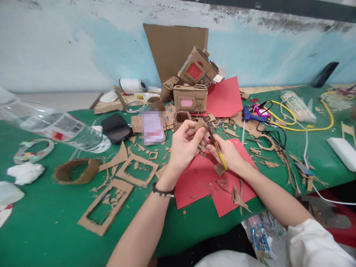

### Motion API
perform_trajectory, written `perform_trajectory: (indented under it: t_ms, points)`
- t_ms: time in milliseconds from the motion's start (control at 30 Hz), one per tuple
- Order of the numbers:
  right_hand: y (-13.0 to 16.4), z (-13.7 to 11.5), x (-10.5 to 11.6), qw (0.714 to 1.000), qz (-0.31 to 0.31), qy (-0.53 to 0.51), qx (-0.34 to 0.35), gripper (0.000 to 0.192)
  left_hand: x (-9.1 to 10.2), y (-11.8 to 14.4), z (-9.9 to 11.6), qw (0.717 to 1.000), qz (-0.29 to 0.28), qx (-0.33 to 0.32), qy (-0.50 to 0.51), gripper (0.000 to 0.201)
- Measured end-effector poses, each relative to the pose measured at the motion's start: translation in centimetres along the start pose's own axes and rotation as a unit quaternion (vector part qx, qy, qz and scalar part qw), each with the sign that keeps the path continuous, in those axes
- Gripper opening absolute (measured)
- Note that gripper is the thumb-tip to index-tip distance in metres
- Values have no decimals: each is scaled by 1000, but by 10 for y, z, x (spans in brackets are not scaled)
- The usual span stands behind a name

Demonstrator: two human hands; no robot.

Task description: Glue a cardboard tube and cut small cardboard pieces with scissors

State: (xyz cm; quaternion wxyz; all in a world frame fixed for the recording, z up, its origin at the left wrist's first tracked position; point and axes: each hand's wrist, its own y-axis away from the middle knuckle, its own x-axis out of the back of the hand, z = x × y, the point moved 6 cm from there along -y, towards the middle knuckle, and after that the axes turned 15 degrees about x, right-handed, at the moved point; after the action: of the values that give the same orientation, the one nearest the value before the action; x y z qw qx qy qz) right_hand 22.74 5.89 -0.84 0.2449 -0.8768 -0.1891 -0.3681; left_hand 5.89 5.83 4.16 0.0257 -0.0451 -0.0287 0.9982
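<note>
My left hand pinches a small piece of cardboard between thumb and fingers. In my right hand is a pair of scissors with yellow handles, its blades up against the cardboard piece. Below both hands lie sheets of red paper strewn with cardboard scraps. Just beyond my hands stands a small cardboard tube. Behind it is a cardboard camera model with a pink window, and a second cardboard model with a red window rests tilted above it.
Cardboard frames and a cardboard ring lie to the left, near a large clear bottle and a black device. A phone stands at centre. On the right are a blue glue gun, cables and a white power strip.
</note>
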Motion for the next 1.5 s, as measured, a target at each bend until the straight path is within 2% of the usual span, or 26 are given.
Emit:
perform_trajectory:
  t_ms: [133,367,567,833,967,1100,1233,1367,1433,1500]
  points:
    - [0,-1,5,998,-13,66,-13,50,4,-1,2,1000,-22,6,-6,42]
    - [2,-6,6,999,-32,9,2,40,3,3,8,995,-74,58,-39,32]
    - [0,0,6,992,-50,113,-12,34,8,3,9,991,-94,79,-51,24]
    - [-1,-1,10,995,-46,89,-11,43,10,4,13,988,-80,66,-112,20]
    - [-2,6,9,989,-56,137,-14,43,12,3,11,986,-86,63,-126,19]
    - [-3,12,10,984,-47,173,-19,42,18,0,4,986,-60,57,-147,23]
    - [-3,10,12,990,-30,136,-30,36,15,-3,0,991,-39,34,-123,30]
    - [-2,4,12,996,-29,78,-24,37,2,-2,-8,992,-102,64,-43,35]
    - [-1,3,12,997,-27,63,-19,40,0,-1,-6,990,-118,57,-53,32]
    - [-2,4,12,998,-27,62,-16,41,2,0,-2,989,-111,43,-82,27]
